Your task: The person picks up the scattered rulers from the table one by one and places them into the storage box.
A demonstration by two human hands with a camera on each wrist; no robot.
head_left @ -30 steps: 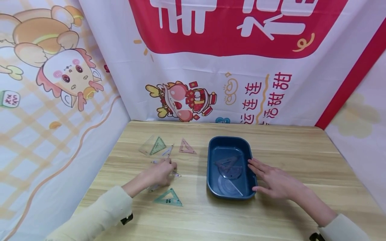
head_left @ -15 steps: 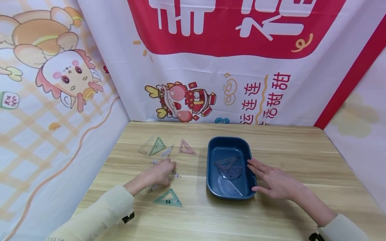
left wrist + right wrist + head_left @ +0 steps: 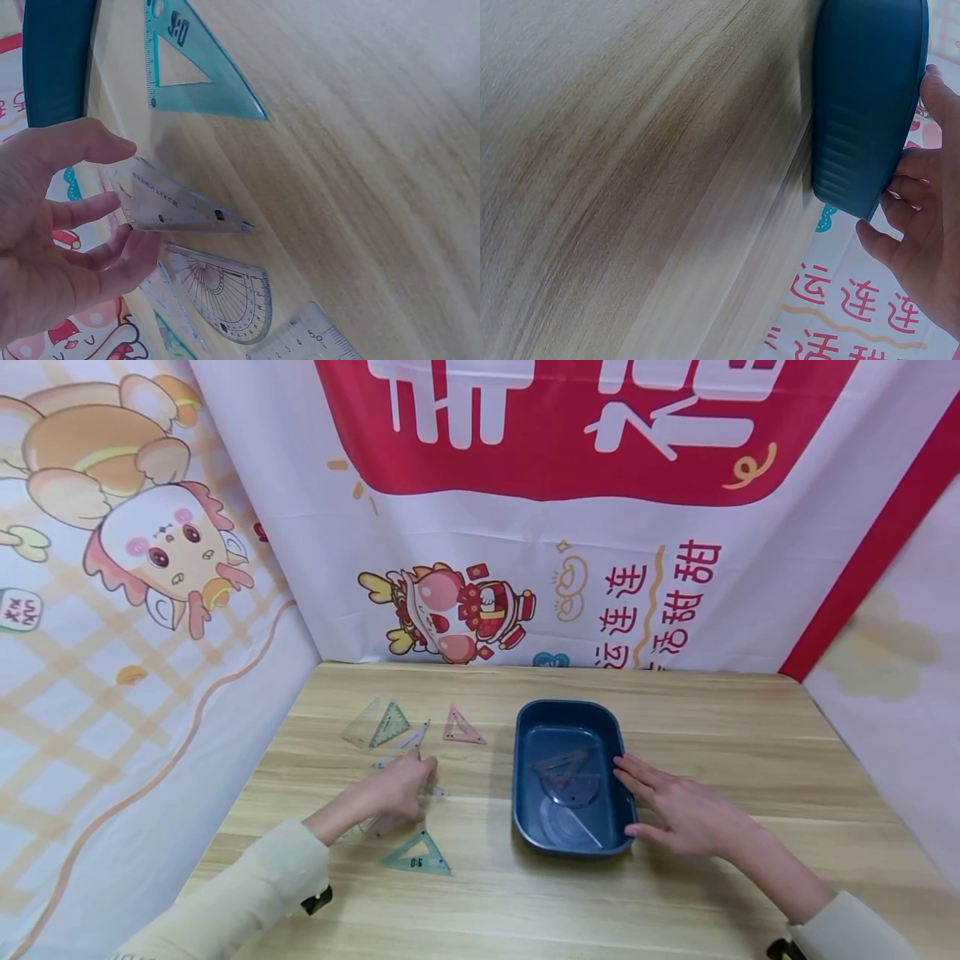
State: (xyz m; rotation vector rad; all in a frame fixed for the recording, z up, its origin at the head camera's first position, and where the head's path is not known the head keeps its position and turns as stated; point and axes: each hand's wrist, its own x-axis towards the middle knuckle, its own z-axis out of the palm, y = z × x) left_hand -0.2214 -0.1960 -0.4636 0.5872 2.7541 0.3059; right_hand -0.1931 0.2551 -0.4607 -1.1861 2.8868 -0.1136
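Observation:
My left hand [image 3: 393, 785] is low over the table's left half. In the left wrist view its thumb and fingers pinch a clear set square [image 3: 176, 202] by one end, its pointed tip sticking out. A clear protractor [image 3: 229, 292] lies beside it. A teal set square [image 3: 417, 857] lies closer to my body. My right hand [image 3: 686, 810] rests with extended fingers against the right rim of a dark blue box [image 3: 528, 839]. Inside the box lie a clear set square [image 3: 566, 763] and rounded clear pieces [image 3: 562, 823].
Farther back on the wooden table [image 3: 697, 710] lie a pink set square [image 3: 462, 727], a green one [image 3: 390, 724] and a larger clear one [image 3: 362, 725]. Printed cloths hang behind and at the left.
My left hand stays nearly in place; more of a clear piece shows at its left side now. The right hand and box have not moved visibly.

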